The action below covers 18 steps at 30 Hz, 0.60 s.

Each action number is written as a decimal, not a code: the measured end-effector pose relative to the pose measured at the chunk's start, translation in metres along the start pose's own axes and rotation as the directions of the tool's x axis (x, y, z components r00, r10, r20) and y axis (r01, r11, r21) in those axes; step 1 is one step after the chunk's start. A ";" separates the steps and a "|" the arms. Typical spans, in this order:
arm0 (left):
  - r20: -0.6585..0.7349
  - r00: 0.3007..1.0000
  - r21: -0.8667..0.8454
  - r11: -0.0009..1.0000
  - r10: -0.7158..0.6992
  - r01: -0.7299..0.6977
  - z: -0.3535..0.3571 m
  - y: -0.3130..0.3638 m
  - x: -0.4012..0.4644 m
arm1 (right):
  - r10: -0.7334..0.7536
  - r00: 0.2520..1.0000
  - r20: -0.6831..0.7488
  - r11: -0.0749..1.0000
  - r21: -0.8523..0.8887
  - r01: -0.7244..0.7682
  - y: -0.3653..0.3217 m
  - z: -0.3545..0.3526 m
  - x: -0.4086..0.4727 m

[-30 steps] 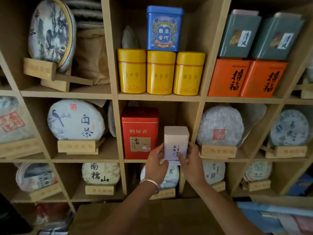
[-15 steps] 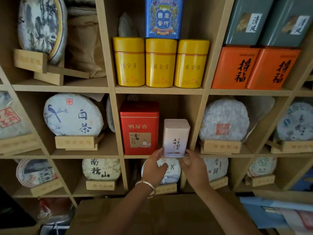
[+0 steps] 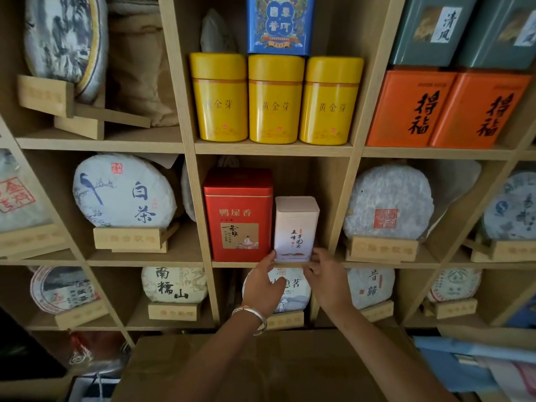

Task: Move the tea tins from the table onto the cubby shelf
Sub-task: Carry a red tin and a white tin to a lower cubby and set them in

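A small pale pink tea tin (image 3: 295,227) stands upright in the middle cubby of the wooden cubby shelf (image 3: 272,148), close beside a taller red tin (image 3: 237,216) on its left. My left hand (image 3: 264,285), with a silver bangle on the wrist, touches the tin's lower left corner with its thumb and fingertips. My right hand (image 3: 327,280) presses fingertips against the lower right corner. Between them the two hands pinch the tin's base at the shelf's front edge. The table is out of view.
The cubby above holds three yellow tins (image 3: 275,100) under a blue tin (image 3: 280,23). Orange tins (image 3: 412,108) and grey-green tins (image 3: 429,30) fill the upper right cubby. Wrapped round tea cakes (image 3: 124,192) on wooden stands occupy neighbouring cubbies. A brown cardboard surface (image 3: 261,367) lies under my arms.
The pale tin went from held in front of the cubby to standing on the shelf beside the red tin. Both hands slid down from its sides to its base.
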<state>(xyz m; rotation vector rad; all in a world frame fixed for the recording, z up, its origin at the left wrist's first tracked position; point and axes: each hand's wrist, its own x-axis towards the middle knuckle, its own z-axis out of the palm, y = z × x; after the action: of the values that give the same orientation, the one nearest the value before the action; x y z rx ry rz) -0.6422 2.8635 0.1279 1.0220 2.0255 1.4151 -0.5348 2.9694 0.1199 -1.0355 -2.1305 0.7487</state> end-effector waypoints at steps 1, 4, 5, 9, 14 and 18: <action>0.001 1.000 0.003 1.000 -0.001 0.001 0.000 0.000 0.000 | -0.004 1.000 -0.005 1.000 -0.005 0.004 0.000 0.000 0.000; -0.001 1.000 0.014 1.000 -0.013 0.013 0.000 0.000 0.000 | -0.009 1.000 -0.024 1.000 -0.010 0.009 0.000 -0.001 0.000; -0.003 1.000 0.016 1.000 -0.015 0.015 0.000 0.000 0.000 | -0.012 0.999 -0.030 1.000 -0.009 0.012 0.000 0.000 -0.001; -0.011 1.000 0.028 0.999 -0.022 0.023 0.000 0.000 0.000 | -0.038 0.998 -0.056 0.999 -0.009 0.038 0.000 0.000 -0.004; -0.012 0.999 0.023 0.999 -0.035 0.035 0.001 0.001 0.001 | -0.050 0.996 -0.068 0.999 -0.002 0.050 0.000 -0.001 -0.005; -0.013 0.999 0.016 0.999 -0.041 0.041 0.001 0.001 0.002 | -0.033 0.998 -0.061 0.999 0.011 0.034 0.000 0.000 -0.005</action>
<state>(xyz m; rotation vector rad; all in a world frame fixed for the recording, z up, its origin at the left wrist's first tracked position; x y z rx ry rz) -0.6420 2.8659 0.1283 0.9752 2.0585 1.3899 -0.5327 2.9652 0.1187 -1.0012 -2.0839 0.7038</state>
